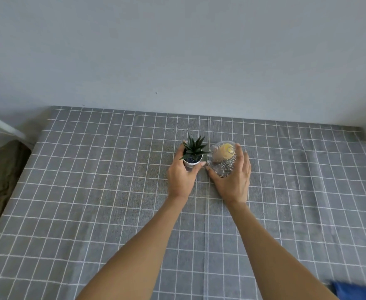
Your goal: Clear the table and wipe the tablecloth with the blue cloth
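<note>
The left hand point(181, 175) grasped the small white pot of spiky green plant point(192, 155) mid-worktop; just right, the right hand point(231, 178) cupped a clear patterned glass jar point(222, 159), seemingly holding something yellowish. The grey checked tablecloth point(91, 191) lay beneath; the blue cloth point(357, 291) sat near-right.

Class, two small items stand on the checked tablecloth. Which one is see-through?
The clear glass jar, gripped by the right hand. The potted plant in the left hand has an opaque white pot.
</note>
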Action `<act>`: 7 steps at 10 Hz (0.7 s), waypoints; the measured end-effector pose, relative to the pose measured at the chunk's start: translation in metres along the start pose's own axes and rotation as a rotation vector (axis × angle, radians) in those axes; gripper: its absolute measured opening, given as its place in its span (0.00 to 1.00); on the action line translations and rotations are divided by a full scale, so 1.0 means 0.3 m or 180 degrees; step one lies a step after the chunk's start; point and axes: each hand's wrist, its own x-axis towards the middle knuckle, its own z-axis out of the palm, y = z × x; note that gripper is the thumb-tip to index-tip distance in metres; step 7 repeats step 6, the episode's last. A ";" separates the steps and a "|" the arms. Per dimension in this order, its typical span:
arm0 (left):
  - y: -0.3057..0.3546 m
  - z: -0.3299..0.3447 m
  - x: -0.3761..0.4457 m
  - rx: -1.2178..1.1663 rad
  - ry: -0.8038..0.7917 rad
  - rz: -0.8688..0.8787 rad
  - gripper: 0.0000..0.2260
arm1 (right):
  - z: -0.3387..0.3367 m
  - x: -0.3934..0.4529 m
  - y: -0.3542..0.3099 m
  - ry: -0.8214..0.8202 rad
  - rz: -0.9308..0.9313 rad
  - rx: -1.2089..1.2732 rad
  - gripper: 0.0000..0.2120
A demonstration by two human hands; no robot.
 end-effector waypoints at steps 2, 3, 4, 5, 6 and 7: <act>0.000 -0.001 -0.004 -0.0114 -0.0055 0.0059 0.34 | -0.004 -0.005 -0.006 -0.0058 0.0115 -0.0046 0.49; -0.016 0.003 0.001 -0.0156 -0.0109 0.0085 0.36 | -0.006 -0.004 -0.007 -0.0154 0.0157 -0.0080 0.50; -0.021 -0.006 -0.003 -0.0003 -0.0214 0.0103 0.41 | -0.020 -0.003 -0.013 -0.0250 0.0164 -0.0360 0.51; -0.037 -0.012 -0.017 0.0140 -0.0302 0.0255 0.48 | -0.041 -0.005 -0.027 -0.0314 0.0105 -0.0976 0.52; -0.025 -0.040 -0.030 0.0330 -0.0566 0.0306 0.52 | -0.071 -0.011 -0.036 -0.0418 0.0075 -0.1401 0.51; -0.025 -0.040 -0.030 0.0330 -0.0566 0.0306 0.52 | -0.071 -0.011 -0.036 -0.0418 0.0075 -0.1401 0.51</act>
